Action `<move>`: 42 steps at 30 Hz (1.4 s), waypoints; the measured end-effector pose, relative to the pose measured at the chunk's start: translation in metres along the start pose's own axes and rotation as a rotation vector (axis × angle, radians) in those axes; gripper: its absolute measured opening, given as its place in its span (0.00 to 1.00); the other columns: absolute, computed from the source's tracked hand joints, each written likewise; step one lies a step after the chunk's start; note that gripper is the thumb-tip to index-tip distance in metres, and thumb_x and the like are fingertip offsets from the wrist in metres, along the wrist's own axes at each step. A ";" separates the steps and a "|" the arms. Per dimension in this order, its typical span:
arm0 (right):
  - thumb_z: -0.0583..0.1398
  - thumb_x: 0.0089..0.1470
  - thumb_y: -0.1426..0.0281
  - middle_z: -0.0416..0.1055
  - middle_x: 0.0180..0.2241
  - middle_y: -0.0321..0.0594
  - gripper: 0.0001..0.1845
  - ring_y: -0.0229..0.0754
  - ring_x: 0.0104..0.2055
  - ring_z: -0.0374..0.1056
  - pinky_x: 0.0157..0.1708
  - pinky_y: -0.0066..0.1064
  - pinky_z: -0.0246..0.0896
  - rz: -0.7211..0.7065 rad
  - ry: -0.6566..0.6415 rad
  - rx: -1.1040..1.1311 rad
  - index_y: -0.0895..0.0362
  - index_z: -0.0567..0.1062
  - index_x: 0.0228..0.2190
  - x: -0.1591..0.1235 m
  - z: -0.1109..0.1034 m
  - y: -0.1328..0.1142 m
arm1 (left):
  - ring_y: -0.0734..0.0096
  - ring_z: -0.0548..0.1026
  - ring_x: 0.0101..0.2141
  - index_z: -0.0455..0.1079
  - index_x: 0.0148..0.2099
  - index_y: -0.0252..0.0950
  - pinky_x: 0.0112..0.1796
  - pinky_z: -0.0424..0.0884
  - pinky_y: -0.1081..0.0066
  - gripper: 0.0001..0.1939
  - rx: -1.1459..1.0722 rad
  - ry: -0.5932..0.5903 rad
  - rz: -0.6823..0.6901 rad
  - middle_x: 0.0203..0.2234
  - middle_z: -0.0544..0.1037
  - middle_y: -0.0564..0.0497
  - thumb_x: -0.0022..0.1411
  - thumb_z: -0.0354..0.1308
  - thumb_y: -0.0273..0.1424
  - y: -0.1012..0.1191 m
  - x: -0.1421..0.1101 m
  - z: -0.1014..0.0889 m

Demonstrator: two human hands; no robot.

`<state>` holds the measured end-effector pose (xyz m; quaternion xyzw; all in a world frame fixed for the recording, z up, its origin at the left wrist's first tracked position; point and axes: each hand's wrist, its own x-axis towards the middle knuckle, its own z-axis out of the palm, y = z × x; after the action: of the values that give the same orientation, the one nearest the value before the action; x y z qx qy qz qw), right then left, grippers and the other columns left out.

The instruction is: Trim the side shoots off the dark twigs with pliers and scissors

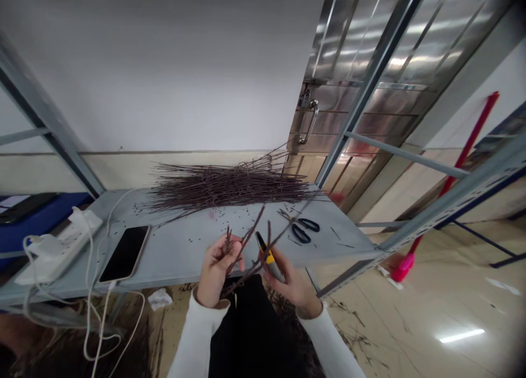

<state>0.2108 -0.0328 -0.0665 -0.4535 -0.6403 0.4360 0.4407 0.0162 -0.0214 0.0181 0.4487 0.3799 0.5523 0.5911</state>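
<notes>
Head view: a forked twig (243, 281) is in hand at the near edge of a grey shelf (175, 255).
Progress: judged partway; dark scraps (361, 341) litter the floor, crumbs dot the shelf, and the held twig carries side shoots.
Remaining: a large twig pile (230, 186) lies along the back of the shelf; finished or untouched stock, cannot tell.
Left hand (219, 260): thumb and fingers pinched on twig stems, short shoots poking up above them.
Right hand (291, 279): fingers wrapped round a yellow-and-grey knife (270, 262), dark tip pointing up and away.
Twig vs. fingers: slants between the hands, lower end below the left fingers, upper length crossing close by the knife; blade contact unclear.
Scissors (302, 227): on the shelf beyond the right hand, ungripped.
</notes>
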 end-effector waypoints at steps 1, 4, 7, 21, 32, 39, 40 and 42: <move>0.62 0.49 0.57 0.66 0.52 0.49 0.36 0.50 0.53 0.63 0.54 0.44 0.56 -0.001 -0.010 0.015 0.55 0.62 0.56 0.001 0.001 -0.002 | 0.84 0.54 0.13 0.70 0.31 0.34 0.16 0.48 0.78 0.17 -0.007 0.008 -0.001 0.12 0.68 0.56 0.50 0.64 0.44 0.000 0.001 -0.001; 0.60 0.51 0.57 0.69 0.46 0.46 0.32 0.46 0.47 0.67 0.48 0.39 0.62 -0.029 -0.039 0.115 0.53 0.62 0.55 0.004 0.005 -0.012 | 0.84 0.56 0.14 0.71 0.30 0.34 0.17 0.49 0.80 0.16 -0.035 0.029 -0.024 0.12 0.66 0.57 0.49 0.66 0.43 0.003 0.003 -0.003; 0.59 0.53 0.57 0.70 0.39 0.42 0.23 0.42 0.40 0.67 0.41 0.33 0.64 -0.064 -0.044 0.190 0.52 0.67 0.49 0.007 0.008 -0.025 | 0.84 0.55 0.13 0.70 0.28 0.34 0.17 0.48 0.81 0.17 -0.070 0.045 -0.063 0.10 0.63 0.59 0.46 0.67 0.42 0.008 0.004 -0.001; 0.60 0.47 0.64 0.70 0.40 0.53 0.21 0.55 0.44 0.67 0.40 0.41 0.59 0.375 0.193 -0.864 0.61 0.67 0.42 0.072 -0.020 0.012 | 0.85 0.51 0.13 0.69 0.27 0.33 0.16 0.45 0.81 0.19 -0.059 0.064 -0.103 0.09 0.59 0.60 0.43 0.68 0.44 0.017 0.004 -0.001; 0.50 0.60 0.61 0.64 0.50 0.54 0.19 0.53 0.54 0.59 0.53 0.46 0.50 0.139 0.092 -0.822 0.59 0.68 0.47 0.088 -0.005 -0.015 | 0.85 0.53 0.13 0.68 0.27 0.33 0.16 0.45 0.81 0.17 -0.080 0.120 -0.099 0.11 0.62 0.60 0.42 0.69 0.40 0.016 0.002 -0.004; 0.43 0.63 0.55 0.67 0.26 0.35 0.24 0.38 0.30 0.66 0.34 0.28 0.62 -0.200 -0.367 -0.038 0.54 0.69 0.30 0.053 0.006 -0.074 | 0.84 0.52 0.13 0.68 0.27 0.34 0.16 0.45 0.81 0.19 -0.034 0.100 -0.080 0.10 0.60 0.60 0.44 0.67 0.44 0.014 0.004 -0.003; 0.44 0.63 0.55 0.63 0.21 0.32 0.23 0.36 0.24 0.62 0.28 0.26 0.60 -0.198 -0.366 -0.026 0.54 0.67 0.26 0.049 0.005 -0.077 | 0.84 0.52 0.13 0.68 0.27 0.34 0.16 0.45 0.80 0.19 -0.031 0.109 -0.079 0.10 0.60 0.60 0.43 0.68 0.43 0.015 0.003 -0.003; 0.45 0.63 0.59 0.57 0.18 0.30 0.21 0.34 0.19 0.55 0.23 0.25 0.54 -0.216 -0.256 -0.162 0.54 0.64 0.23 0.048 -0.002 -0.077 | 0.84 0.53 0.13 0.68 0.27 0.34 0.16 0.45 0.80 0.19 -0.018 0.124 -0.085 0.10 0.60 0.60 0.42 0.68 0.43 0.017 0.001 -0.004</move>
<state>0.1880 -0.0020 0.0161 -0.3569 -0.7690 0.3874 0.3621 0.0074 -0.0200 0.0335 0.3920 0.4294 0.5568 0.5933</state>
